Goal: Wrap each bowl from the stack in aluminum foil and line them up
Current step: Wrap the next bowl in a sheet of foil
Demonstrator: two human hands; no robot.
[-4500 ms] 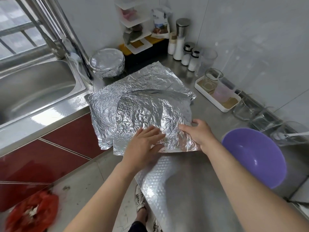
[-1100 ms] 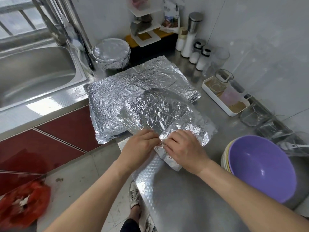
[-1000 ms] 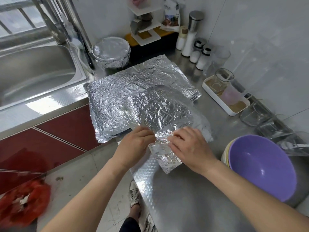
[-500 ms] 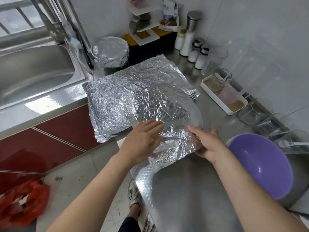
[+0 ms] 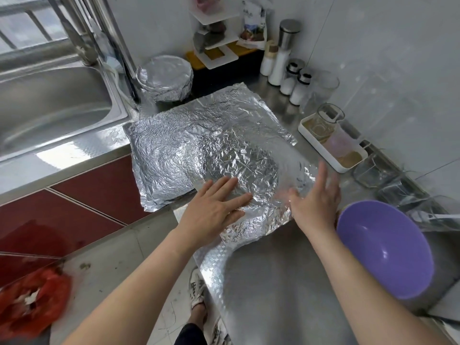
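Left hand (image 5: 216, 207) flat, fingers straight, pressing the near side of domed foil sheet (image 5: 239, 160) at counter (image 5: 286, 282) edge. Right hand (image 5: 316, 202) spread, blurred, at the sheet's right edge; contact unclear. Purple bowl (image 5: 383, 250) just right of that wrist. Foil-wrapped bowl (image 5: 165, 78) far back beside sink (image 5: 49, 108)

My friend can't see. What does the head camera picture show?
A left hand presses flat on a crinkled foil sheet domed over something round on a steel counter, while the blurred right hand is at its right edge. A purple bowl sits to the right, and a foil-wrapped bowl stands by the sink.
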